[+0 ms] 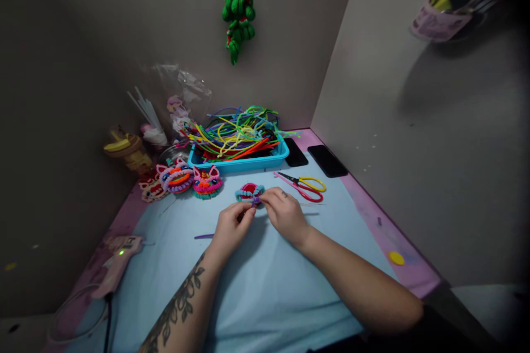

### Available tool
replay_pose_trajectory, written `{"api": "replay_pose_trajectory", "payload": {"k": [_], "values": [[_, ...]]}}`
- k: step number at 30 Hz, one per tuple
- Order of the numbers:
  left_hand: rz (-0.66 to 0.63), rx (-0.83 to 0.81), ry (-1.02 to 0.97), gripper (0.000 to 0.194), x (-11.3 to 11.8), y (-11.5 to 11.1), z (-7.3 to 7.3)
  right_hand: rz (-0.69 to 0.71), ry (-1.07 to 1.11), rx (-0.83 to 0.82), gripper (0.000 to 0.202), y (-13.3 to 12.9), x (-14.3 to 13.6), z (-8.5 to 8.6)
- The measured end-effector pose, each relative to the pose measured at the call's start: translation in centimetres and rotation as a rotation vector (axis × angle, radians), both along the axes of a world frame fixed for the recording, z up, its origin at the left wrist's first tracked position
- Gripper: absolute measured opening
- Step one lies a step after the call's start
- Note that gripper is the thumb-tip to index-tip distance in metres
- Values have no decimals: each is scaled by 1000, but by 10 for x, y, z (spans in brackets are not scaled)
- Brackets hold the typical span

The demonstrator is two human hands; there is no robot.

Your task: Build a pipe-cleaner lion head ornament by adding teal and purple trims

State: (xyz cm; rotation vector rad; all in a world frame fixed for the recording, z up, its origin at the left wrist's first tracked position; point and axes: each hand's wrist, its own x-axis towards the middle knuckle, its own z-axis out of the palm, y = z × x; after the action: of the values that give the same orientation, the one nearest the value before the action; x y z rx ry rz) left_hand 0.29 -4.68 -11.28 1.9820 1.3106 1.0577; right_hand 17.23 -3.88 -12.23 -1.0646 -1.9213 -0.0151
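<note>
Near the middle of the blue cloth, my left hand [235, 224] and my right hand [285, 214] meet fingertip to fingertip. Both pinch a small purple pipe cleaner piece [255, 201] between them. Just beyond the fingertips lies a round light-blue and red pipe cleaner piece [249, 192]; whether it touches the purple one is too small to tell. A purple strip [203, 236] sticks out to the left of my left hand on the cloth. Scissors with yellow and red handles [304, 185] lie beyond my right hand.
A blue tray [240, 165] of colourful pipe cleaners stands at the back. Finished fuzzy figures [207, 182] sit left of it. Two black phones [327, 161] lie at the back right. A pink glue gun [120, 265] with a green light rests at left. A yellow disc [396, 257] lies right.
</note>
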Motion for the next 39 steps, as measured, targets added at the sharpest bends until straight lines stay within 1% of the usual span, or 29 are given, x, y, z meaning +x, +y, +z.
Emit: {"api": "replay_pose_trajectory", "payload": {"k": [3, 6, 11, 16, 19, 22, 26, 31, 34, 39], "values": [[0, 25, 29, 17, -1, 1, -2, -8, -33, 26, 19, -1, 1, 0], [7, 79, 106, 16, -2, 1, -4, -6, -56, 25, 19, -1, 1, 0], [22, 164, 220, 16, -5, -1, -2, 21, -142, 1, 20, -2, 2, 2], [71, 244, 256, 16, -9, 1, 0, 44, -203, -9, 26, 1, 5, 1], [60, 267, 261, 16, -10, 4, 0, 65, -209, 11, 28, 4, 7, 1], [43, 271, 249, 15, -12, 7, 0, 116, -202, 13, 29, 5, 9, 2], [43, 236, 171, 15, -15, 10, 0, 216, -134, -10, 29, 7, 10, 2], [18, 58, 17, 16, -17, 12, 3, 356, 24, -79, 27, 8, 12, 4], [25, -19, -38, 17, -17, 13, 3, 369, 149, -103, 23, 9, 12, 4], [8, -36, -54, 15, -14, 13, 3, 310, 287, -171, 19, 7, 10, 3]]}}
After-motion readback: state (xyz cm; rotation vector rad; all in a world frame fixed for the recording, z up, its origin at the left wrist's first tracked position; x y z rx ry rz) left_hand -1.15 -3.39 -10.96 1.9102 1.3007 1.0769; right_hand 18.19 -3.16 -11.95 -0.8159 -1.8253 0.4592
